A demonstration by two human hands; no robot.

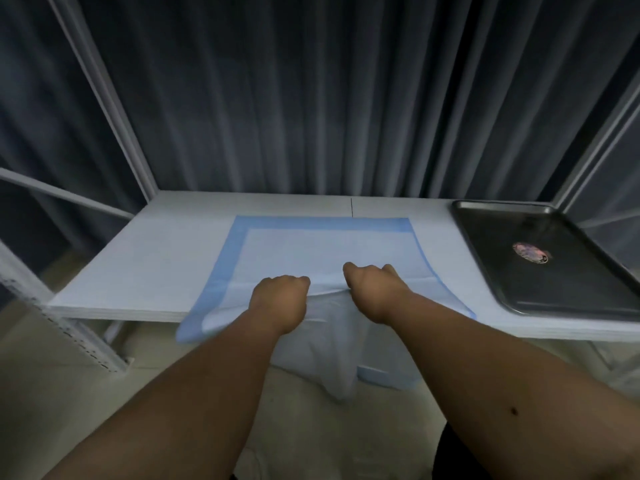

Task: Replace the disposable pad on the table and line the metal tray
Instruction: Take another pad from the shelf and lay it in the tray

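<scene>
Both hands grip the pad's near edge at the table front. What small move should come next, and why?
Probably draw the pad toward the body and off the table. Both the left hand and right hand are closed on its bunched near edge, which already hangs over the front; the metal tray is unlined.

Dim, cool, even light with only faint shadows, a coloured glare spot on the metal tray (pixel 530 252) at three o'clock, wide-angle bowing of frame rails toward nine and three, and soft motion blur throughout.
</scene>
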